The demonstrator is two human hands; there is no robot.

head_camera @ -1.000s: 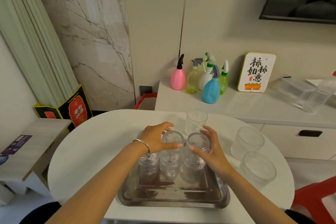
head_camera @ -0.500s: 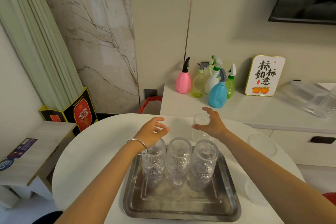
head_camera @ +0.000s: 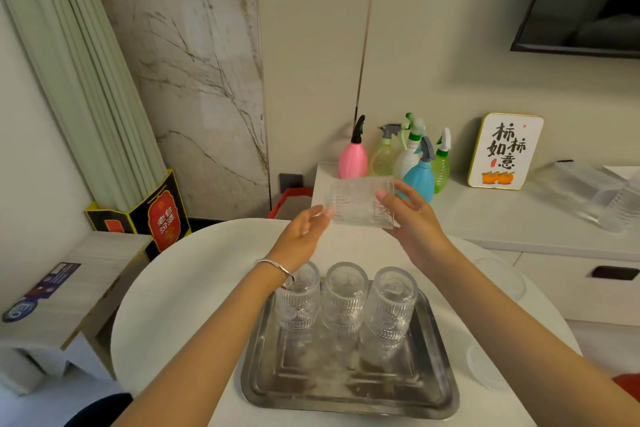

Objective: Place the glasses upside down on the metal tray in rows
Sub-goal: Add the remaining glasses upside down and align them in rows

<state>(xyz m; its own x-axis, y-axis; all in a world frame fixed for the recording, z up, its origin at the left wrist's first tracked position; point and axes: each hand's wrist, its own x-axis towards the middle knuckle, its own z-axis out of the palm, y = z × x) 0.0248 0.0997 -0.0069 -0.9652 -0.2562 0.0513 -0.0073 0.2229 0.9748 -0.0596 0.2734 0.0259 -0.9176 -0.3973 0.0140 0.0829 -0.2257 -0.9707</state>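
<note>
Three ribbed clear glasses stand upside down in a row at the far end of the metal tray [head_camera: 349,402]: left glass [head_camera: 299,305], middle glass [head_camera: 343,302], right glass [head_camera: 389,307]. A fourth ribbed glass [head_camera: 356,203] is held sideways in the air above the table, beyond the tray. My right hand [head_camera: 412,218] grips its right end. My left hand [head_camera: 301,237] touches its left end with the fingertips, palm open toward it. The near part of the tray holds no glass.
The tray sits on a round white table [head_camera: 180,291]. Two clear plastic bowls [head_camera: 500,276] [head_camera: 485,367] lie at the table's right edge. Behind, a counter carries several spray bottles [head_camera: 420,173], a framed sign [head_camera: 505,151] and a water bottle [head_camera: 623,206]. A low side table [head_camera: 69,291] stands left.
Both hands left the row on the tray; my right hand reached the lone glass behind the tray, lifted it and turned it sideways, and my left hand came up to its other end.
</note>
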